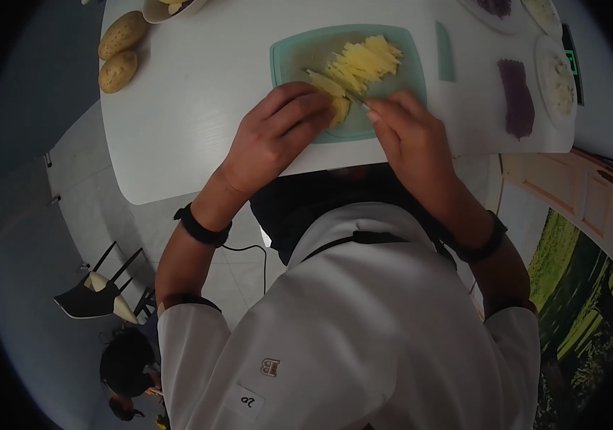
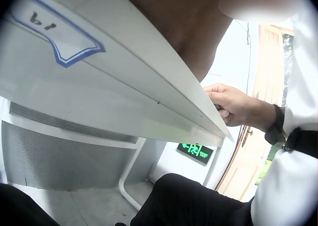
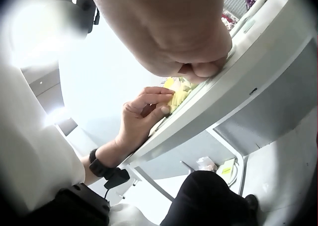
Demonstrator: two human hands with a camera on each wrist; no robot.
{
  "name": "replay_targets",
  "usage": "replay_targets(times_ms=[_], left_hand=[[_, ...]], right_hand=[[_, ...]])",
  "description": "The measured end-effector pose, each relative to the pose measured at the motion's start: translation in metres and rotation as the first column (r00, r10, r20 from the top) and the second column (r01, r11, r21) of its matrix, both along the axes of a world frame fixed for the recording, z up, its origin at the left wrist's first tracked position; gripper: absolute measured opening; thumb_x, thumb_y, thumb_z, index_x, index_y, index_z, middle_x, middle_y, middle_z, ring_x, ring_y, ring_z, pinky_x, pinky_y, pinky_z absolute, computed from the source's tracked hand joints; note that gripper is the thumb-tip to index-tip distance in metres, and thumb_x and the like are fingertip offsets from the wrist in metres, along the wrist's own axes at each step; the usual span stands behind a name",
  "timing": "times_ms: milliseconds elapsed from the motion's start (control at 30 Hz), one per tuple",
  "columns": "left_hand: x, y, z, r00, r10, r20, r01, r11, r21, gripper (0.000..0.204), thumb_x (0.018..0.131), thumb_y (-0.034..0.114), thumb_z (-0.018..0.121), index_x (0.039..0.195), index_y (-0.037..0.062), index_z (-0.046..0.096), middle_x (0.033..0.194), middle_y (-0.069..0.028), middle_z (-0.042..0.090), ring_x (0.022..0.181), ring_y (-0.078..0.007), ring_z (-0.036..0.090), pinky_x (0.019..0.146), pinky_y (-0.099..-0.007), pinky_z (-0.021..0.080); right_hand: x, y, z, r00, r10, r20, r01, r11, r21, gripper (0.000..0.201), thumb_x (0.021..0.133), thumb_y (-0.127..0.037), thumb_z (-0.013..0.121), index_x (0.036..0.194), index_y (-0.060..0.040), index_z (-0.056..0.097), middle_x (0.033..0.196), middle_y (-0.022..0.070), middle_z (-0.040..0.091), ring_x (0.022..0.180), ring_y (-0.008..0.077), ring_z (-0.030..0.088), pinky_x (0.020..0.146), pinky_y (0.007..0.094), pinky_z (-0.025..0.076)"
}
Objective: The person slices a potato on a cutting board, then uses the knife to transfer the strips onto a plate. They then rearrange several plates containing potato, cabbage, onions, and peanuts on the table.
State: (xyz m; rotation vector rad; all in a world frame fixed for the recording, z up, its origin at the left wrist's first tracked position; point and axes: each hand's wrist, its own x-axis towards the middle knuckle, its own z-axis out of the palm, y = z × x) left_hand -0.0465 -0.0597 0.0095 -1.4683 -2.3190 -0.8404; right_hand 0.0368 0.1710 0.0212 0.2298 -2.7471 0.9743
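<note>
On a green-rimmed cutting board (image 1: 288,61), yellow potato slices (image 1: 340,111) lie under the fingertips of my left hand (image 1: 278,129). Its fingers bend over them, and in the right wrist view the thumb and fingers pinch the stack from the side. My right hand (image 1: 412,136) grips a small knife (image 1: 357,100), its handle mostly hidden in the palm and its blade close against the slices. Farther back on the board spreads a pile of cut potato strips (image 1: 367,61). The left wrist view shows the right hand (image 2: 233,105) above the table edge, without the board.
Two whole potatoes (image 1: 121,36) lie at the table's far left, beside a bowl (image 1: 177,13). Right of the board are a flat pale green piece (image 1: 445,54), a purple rectangular piece (image 1: 516,98) and plates of food, one a white plate (image 1: 547,54). The table edge (image 2: 164,72) runs close below both hands.
</note>
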Motion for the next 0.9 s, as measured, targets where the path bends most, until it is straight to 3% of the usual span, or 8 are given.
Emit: replay_targets(times_ms=[67,167,300,367,900], left_hand=[[0.001,0.0,0.0,1.0,0.009,-0.004,-0.009,1.0,-0.003,0.032,0.073,0.004,0.073,0.105,0.0071,0.077,0.114,-0.0019,0.069,0.11,-0.0228,0.066,0.087,-0.0326,0.062],[0.0,0.0,0.0,1.0,0.012,-0.008,-0.012,1.0,0.007,0.032,0.073,0.003,0.073,0.105,0.0074,0.077,0.114,-0.0015,0.069,0.11,-0.0227,0.066,0.087,-0.0323,0.062],[0.0,-0.001,-0.003,1.0,0.012,-0.014,-0.012,1.0,0.005,0.032,0.073,0.004,0.073,0.105,0.0078,0.077,0.115,-0.0011,0.068,0.111,-0.0227,0.065,0.088,-0.032,0.061],[0.0,-0.001,-0.003,1.0,0.013,-0.016,-0.013,1.0,0.004,0.032,0.073,0.004,0.073,0.105,0.0079,0.077,0.115,-0.001,0.069,0.112,-0.0226,0.065,0.088,-0.0319,0.061],[0.0,0.0,-0.002,1.0,0.008,-0.006,-0.008,1.0,-0.001,0.032,0.073,0.004,0.073,0.105,0.0076,0.077,0.117,-0.0007,0.068,0.112,-0.0228,0.065,0.087,-0.0323,0.062]], right_hand=[[-0.001,0.001,0.003,0.996,-0.03,0.086,0.044,0.986,-0.161,0.017,0.098,-0.011,0.071,0.111,-0.002,0.072,0.092,0.0112,0.063,0.07,0.0278,0.069,0.063,0.0404,0.056],[0.0,0.007,0.006,0.987,-0.049,0.154,0.087,0.964,-0.252,0.016,0.1,-0.011,0.069,0.112,-0.0005,0.073,0.092,0.0123,0.065,0.073,0.0274,0.069,0.066,0.0388,0.054],[-0.003,0.014,0.017,0.976,-0.066,0.207,0.116,0.965,-0.236,0.016,0.101,-0.011,0.068,0.113,-0.0011,0.073,0.093,0.0118,0.065,0.075,0.027,0.069,0.067,0.0365,0.053],[-0.002,0.012,0.023,0.993,-0.07,0.092,0.084,0.983,-0.163,0.016,0.1,-0.011,0.068,0.113,-0.0018,0.073,0.093,0.0109,0.064,0.075,0.0271,0.069,0.067,0.0372,0.054],[0.008,0.007,0.019,0.998,-0.017,0.062,0.023,0.994,-0.111,0.017,0.098,-0.01,0.071,0.114,-0.0037,0.073,0.095,0.009,0.062,0.074,0.0266,0.07,0.062,0.0377,0.055]])
